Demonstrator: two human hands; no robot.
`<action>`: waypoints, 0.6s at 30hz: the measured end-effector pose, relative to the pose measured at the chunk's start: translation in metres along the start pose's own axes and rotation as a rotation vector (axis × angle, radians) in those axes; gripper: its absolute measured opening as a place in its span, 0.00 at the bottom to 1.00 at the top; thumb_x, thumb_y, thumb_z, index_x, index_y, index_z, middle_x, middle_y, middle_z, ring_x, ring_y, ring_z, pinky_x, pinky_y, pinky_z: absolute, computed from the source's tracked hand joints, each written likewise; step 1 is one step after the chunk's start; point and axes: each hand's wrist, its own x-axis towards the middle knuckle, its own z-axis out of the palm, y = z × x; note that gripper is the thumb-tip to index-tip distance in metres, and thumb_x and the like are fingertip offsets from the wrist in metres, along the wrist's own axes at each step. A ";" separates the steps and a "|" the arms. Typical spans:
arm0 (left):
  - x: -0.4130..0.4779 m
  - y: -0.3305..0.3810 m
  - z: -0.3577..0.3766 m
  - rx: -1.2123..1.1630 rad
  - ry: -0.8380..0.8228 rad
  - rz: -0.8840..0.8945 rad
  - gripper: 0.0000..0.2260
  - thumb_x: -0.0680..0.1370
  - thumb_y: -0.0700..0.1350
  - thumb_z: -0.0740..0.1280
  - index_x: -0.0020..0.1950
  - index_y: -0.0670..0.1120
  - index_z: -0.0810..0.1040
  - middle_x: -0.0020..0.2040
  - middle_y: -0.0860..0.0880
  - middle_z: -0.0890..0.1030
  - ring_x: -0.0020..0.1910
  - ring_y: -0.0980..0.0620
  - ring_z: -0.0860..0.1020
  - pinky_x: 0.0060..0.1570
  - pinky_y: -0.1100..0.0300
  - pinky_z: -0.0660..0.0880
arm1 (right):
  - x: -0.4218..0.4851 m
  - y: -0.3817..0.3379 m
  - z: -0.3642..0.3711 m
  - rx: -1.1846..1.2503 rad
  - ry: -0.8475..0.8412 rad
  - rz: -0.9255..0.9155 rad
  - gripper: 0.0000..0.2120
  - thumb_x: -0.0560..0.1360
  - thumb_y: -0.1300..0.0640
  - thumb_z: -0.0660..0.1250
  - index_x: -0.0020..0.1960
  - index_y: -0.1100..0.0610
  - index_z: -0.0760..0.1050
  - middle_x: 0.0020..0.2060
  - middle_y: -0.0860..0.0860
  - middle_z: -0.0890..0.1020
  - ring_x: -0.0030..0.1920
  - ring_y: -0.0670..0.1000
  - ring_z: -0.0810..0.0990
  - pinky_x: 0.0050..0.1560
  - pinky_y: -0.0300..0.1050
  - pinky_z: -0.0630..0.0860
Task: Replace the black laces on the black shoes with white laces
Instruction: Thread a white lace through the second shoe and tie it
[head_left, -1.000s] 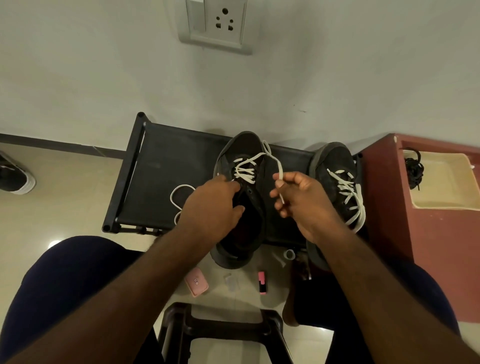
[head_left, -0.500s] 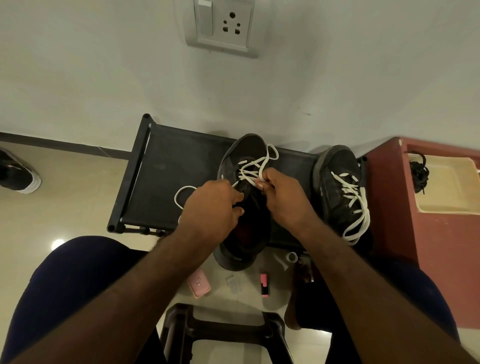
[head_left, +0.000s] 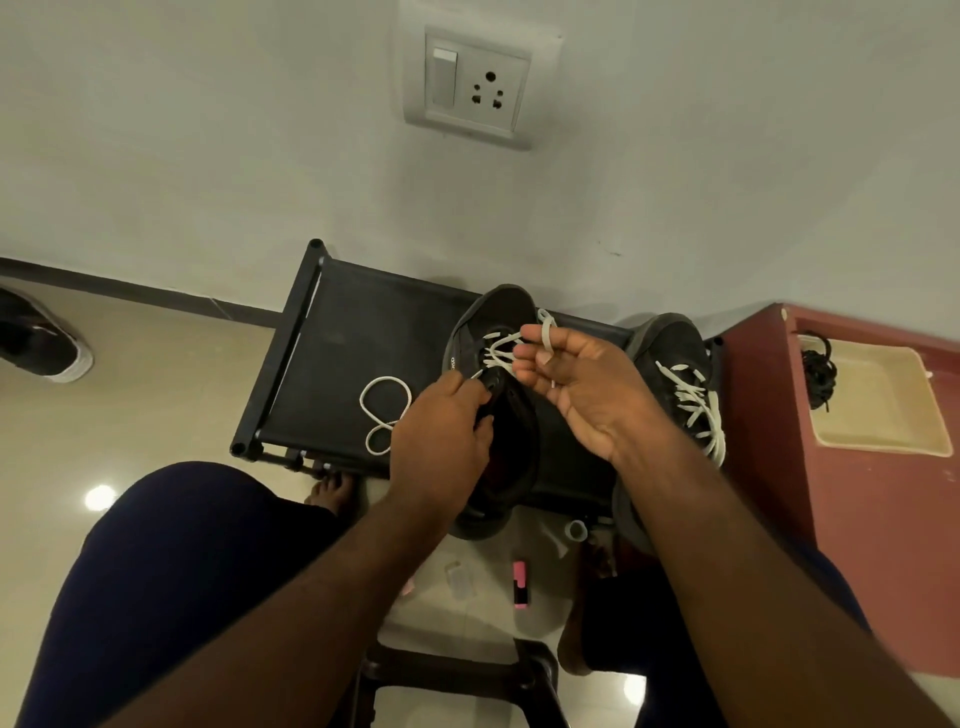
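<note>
Head camera: on the black, fabric-topped bench (head_left: 337, 338) a matte black shoe (head_left: 498, 312) lies with its rounded toe toward the wall, half threaded with a flat white lace (head_left: 547, 332) whose loose end coils on the fabric. The left hand (head_left: 441, 441) curls its fingers on the shoe's eyelet edge. The right hand (head_left: 587, 384) pinches the lace, which loops over its fingers. White lettering on the shoe's side is too small to read.
</note>
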 end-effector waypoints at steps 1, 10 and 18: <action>-0.001 -0.002 0.003 -0.006 0.028 0.007 0.05 0.76 0.44 0.70 0.51 0.46 0.79 0.46 0.51 0.75 0.44 0.51 0.75 0.40 0.57 0.73 | 0.000 -0.001 0.002 0.020 -0.003 0.006 0.10 0.81 0.69 0.60 0.56 0.62 0.78 0.47 0.59 0.84 0.44 0.51 0.85 0.46 0.40 0.81; -0.008 -0.015 0.016 -0.049 0.196 0.112 0.04 0.69 0.36 0.74 0.42 0.42 0.81 0.38 0.47 0.74 0.35 0.47 0.74 0.29 0.51 0.74 | 0.001 -0.012 0.018 -0.070 0.165 -0.011 0.06 0.79 0.57 0.68 0.47 0.60 0.79 0.35 0.52 0.80 0.32 0.45 0.75 0.32 0.37 0.75; -0.009 -0.015 0.019 -0.094 0.195 0.036 0.04 0.72 0.37 0.71 0.45 0.43 0.78 0.43 0.47 0.75 0.41 0.48 0.75 0.37 0.55 0.73 | 0.003 -0.009 0.022 -0.319 0.077 -0.049 0.05 0.76 0.68 0.69 0.51 0.64 0.79 0.44 0.57 0.83 0.40 0.51 0.82 0.39 0.41 0.81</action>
